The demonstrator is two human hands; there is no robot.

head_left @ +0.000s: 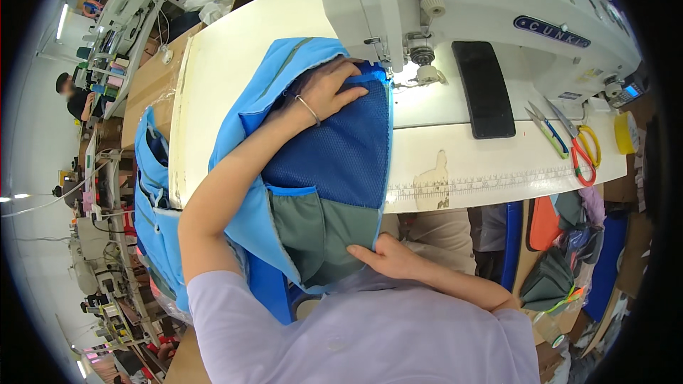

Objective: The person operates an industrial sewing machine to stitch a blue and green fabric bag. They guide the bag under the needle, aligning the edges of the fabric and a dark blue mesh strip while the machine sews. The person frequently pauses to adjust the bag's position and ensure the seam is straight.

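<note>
A light-blue sewn bag piece [238, 124] with a navy mesh panel [341, 149] and a grey-green pocket [334, 231] lies partly on the white sewing table. Its upper right corner sits under the needle area of a white sewing machine [455, 0]. My left hand [331, 92] rests on the mesh near that corner, fingers apart, just left of the presser foot. Below, my right hand [391, 259] pinches the pocket's right edge by the table's front, thumb on top; its other fingers are partly hidden. Folded light-blue fabric hangs off the table's near side.
A black phone [484, 89] lies on the table [284, 11] right of the needle. Farther right are green-handled snips [551, 135], red-handled scissors [580, 149] and a yellow tape roll [626, 133]. Another light-blue piece [153, 192] hangs at left. A person [77, 99] sits farther off.
</note>
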